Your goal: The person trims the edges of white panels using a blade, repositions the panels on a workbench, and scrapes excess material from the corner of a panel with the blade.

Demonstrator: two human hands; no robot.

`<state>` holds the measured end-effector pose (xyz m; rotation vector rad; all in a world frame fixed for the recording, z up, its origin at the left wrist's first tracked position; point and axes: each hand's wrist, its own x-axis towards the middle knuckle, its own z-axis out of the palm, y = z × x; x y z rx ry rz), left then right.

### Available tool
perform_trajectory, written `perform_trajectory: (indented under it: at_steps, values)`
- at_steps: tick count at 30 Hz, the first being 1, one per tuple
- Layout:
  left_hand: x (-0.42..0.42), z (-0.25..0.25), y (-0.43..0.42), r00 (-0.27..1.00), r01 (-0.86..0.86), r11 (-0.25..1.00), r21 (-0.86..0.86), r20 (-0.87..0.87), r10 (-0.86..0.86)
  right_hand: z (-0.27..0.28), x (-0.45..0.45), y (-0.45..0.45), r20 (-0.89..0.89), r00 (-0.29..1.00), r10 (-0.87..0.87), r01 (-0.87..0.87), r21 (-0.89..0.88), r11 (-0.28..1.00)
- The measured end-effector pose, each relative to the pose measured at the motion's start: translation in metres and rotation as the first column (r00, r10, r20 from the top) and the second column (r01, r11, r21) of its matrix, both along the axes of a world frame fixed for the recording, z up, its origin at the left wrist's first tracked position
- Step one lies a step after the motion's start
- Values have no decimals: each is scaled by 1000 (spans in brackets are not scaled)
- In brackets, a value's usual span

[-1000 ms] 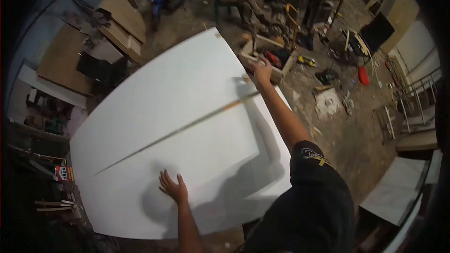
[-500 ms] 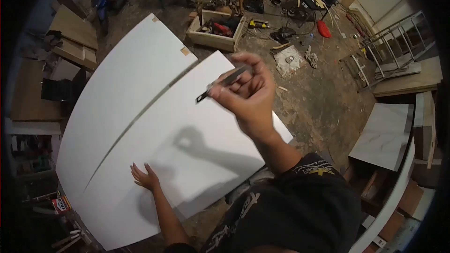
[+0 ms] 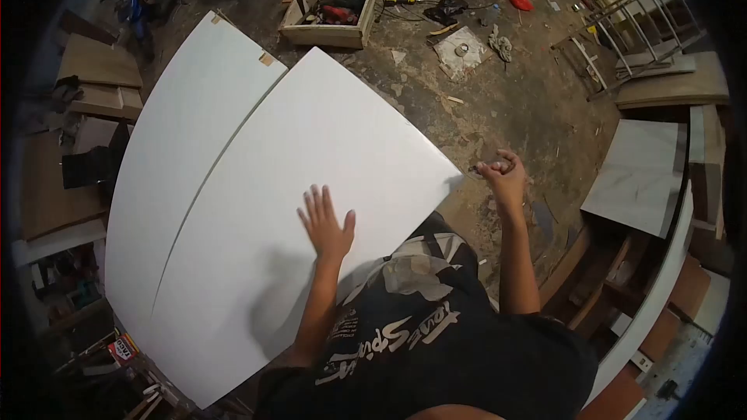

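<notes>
A large white sheet [image 3: 257, 210] lies before me, with a long narrow slit running from its far edge towards the lower left. My left hand [image 3: 324, 223] rests on the near part of the sheet, fingers spread, holding nothing. Off the sheet's right corner, above the floor, my right hand [image 3: 503, 176] pinches a small dark cutter [image 3: 473, 169], most of it hidden by the fingers. Two small tan patches, one of them a tan piece [image 3: 266, 58], show at the far edge left of the slit.
A wooden box [image 3: 327, 35] of tools stands on the floor beyond the sheet. A metal rack [image 3: 634, 27] is at the upper right, a pale panel [image 3: 636, 175] at the right. Boards [image 3: 58, 187] lean at the left, near a blue motorbike [image 3: 134, 4].
My right hand has moved from the slit's far end across the sheet to beyond its right corner, carrying the cutter. The left hand now lies further right on the sheet. The view has shifted.
</notes>
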<state>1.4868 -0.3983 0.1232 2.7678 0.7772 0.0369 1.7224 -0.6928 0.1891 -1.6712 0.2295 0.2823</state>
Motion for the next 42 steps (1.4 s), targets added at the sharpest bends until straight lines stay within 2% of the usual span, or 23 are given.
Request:
perform_trajectory:
  at_steps: [2,4,5,6,12,14,16,17,20,22,26,29,32,38,41,42]
  values:
    - [26,-6,4,998,55,998,13,16,-55,-9,-5,-12,28,994,-102,103,-27,994]
    - [54,-9,28,997,75,996,48,11,-75,-11,-7,-19,3,991,-133,133,-52,990]
    - [68,-11,45,999,51,996,78,12,-52,-13,-6,-18,-6,989,-146,145,-63,987]
    - [81,-14,64,1000,26,994,105,14,-27,-18,-6,-16,22,986,-165,165,0,986]
    - [192,-49,186,968,-248,935,252,110,227,-33,29,23,-33,997,-64,65,3,998]
    - [232,-54,220,932,-301,914,274,286,221,-48,53,45,-54,999,5,-3,38,999]
    - [263,-54,251,877,-353,905,237,421,232,-54,82,86,5,999,39,-39,-50,998]
    - [268,-56,255,887,-351,912,210,387,252,-60,98,105,34,998,56,-53,-97,994]
    - [276,-52,264,899,-345,929,131,329,288,-105,150,152,176,974,146,-146,-15,989]
    - [275,-46,262,904,-309,948,72,332,270,-113,180,193,147,954,261,-246,-110,963]
    - [276,-55,263,929,-295,942,161,277,244,-121,215,280,168,885,434,-417,-127,900]
    - [281,-53,266,927,-307,938,163,275,255,-128,224,327,273,826,493,-509,-13,861]
    - [283,-54,270,941,-294,931,216,234,243,-129,231,358,293,754,588,-589,-97,803]
    - [282,-53,269,942,-267,936,231,266,203,-130,244,399,375,582,722,-737,-133,663]
    - [284,-44,268,934,-241,962,129,299,195,-129,250,411,420,496,760,-806,-104,583]
    - [283,-46,269,917,-196,978,69,366,158,-131,254,413,413,490,768,-820,-80,567]
